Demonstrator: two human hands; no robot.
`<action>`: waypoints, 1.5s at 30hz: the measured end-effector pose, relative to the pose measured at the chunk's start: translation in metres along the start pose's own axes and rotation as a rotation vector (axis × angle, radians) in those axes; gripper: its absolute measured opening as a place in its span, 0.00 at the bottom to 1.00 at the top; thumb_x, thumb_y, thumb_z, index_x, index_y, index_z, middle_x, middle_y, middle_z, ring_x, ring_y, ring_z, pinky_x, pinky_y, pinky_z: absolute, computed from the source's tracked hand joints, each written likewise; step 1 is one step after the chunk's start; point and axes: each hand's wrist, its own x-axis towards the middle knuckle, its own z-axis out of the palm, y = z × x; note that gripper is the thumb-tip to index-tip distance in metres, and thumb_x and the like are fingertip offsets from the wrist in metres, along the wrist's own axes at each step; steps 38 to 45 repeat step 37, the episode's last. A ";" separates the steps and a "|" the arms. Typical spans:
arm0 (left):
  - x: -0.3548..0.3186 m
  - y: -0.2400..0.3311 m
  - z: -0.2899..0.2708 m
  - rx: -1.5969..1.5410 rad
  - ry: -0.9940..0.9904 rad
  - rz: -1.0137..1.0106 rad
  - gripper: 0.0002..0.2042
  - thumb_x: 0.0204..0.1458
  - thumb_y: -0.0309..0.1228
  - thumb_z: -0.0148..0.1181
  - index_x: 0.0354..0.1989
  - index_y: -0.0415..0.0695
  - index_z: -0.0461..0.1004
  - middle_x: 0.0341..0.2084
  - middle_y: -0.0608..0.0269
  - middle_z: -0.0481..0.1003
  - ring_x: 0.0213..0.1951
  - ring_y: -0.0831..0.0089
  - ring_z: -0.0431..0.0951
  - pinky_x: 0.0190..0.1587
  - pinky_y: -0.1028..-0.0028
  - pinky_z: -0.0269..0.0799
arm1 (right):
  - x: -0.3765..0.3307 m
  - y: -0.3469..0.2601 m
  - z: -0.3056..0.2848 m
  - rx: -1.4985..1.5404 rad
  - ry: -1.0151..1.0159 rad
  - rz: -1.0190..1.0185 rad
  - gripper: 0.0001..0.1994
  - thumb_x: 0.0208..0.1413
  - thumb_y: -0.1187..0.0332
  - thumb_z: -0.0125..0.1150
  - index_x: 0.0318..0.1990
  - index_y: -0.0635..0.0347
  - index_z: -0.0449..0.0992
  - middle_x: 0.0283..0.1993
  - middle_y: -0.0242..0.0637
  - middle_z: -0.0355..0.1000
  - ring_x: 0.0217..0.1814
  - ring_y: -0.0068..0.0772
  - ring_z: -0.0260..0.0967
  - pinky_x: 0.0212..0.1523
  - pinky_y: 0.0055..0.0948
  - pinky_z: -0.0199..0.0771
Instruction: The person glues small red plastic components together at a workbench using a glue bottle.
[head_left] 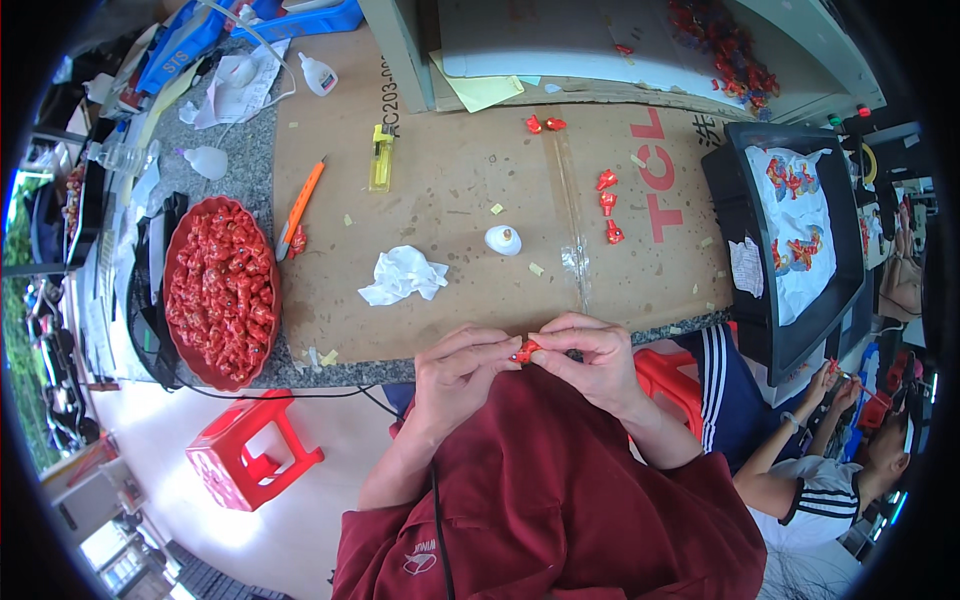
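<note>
Between my fingertips is a small red plastic figure piece (524,351), held just over the table's near edge. My left hand (463,372) pinches it from one side and my right hand (588,362) from the other; the fingers hide much of its shape. Beyond my hands stands a small white bottle (503,240) with a narrow tip. A crumpled white tissue (404,276) lies to its left. Several similar red pieces (607,204) sit in a short column at the right, and a pair of red pieces (545,124) lies farther back.
A red bowl (275,292) heaped with red pieces stands at the left, near an orange cutter (303,205) and a yellow blade case (381,160). At the right is a black tray (845,215) with paper and pieces. A red stool (262,450) stands on the floor; a co-worker (800,490) sits at right.
</note>
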 end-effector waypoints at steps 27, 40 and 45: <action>-0.002 0.001 -0.026 -0.342 0.125 -0.332 0.10 0.46 0.16 0.59 0.38 0.37 0.73 0.34 0.60 0.75 0.37 0.75 0.77 0.40 0.79 0.73 | 0.040 -0.017 0.003 -0.132 0.126 -0.004 0.05 0.51 0.76 0.58 0.35 0.65 0.75 0.28 0.33 0.70 0.25 0.19 0.63 0.27 0.19 0.63; -0.012 0.007 -0.122 0.185 0.742 -0.125 0.12 0.45 0.17 0.60 0.39 0.38 0.73 0.32 0.64 0.74 0.31 0.79 0.71 0.36 0.81 0.67 | 0.045 -0.032 0.029 -0.462 -0.085 0.005 0.06 0.54 0.72 0.53 0.27 0.65 0.69 0.21 0.34 0.64 0.22 0.28 0.62 0.25 0.24 0.61; -0.012 0.007 -0.122 0.185 0.742 -0.125 0.12 0.45 0.17 0.60 0.39 0.38 0.73 0.32 0.64 0.74 0.31 0.79 0.71 0.36 0.81 0.67 | 0.045 -0.032 0.029 -0.462 -0.085 0.005 0.06 0.54 0.72 0.53 0.27 0.65 0.69 0.21 0.34 0.64 0.22 0.28 0.62 0.25 0.24 0.61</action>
